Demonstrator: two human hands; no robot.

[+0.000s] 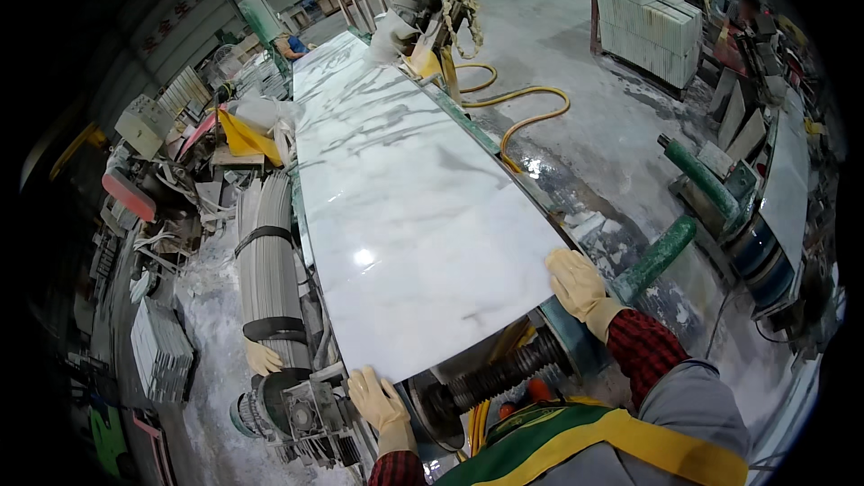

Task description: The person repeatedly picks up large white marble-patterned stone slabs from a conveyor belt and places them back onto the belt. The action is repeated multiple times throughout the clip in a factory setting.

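Marble slab [432, 243], 1 off, lies lengthwise on a green-edged frame [477, 133], mid-view. Left to right: 1 stack of pale pieces [160, 351]; 1 grey strip bundle [270, 274], 2 dark straps [263, 235]; 1 cream glove [262, 357]; gloved left hand [378, 400] on slab's near-left corner; gloved right hand [583, 289] on near-right corner, can't tell if either clamps or just rests; 2 green cylinders [661, 261].

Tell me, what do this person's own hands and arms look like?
The left hand and right hand wear matching pale cream-yellow gloves that reach past the wrists. Next come red-and-black checked sleeves. Higher on the right arm there's plain grey cloth.
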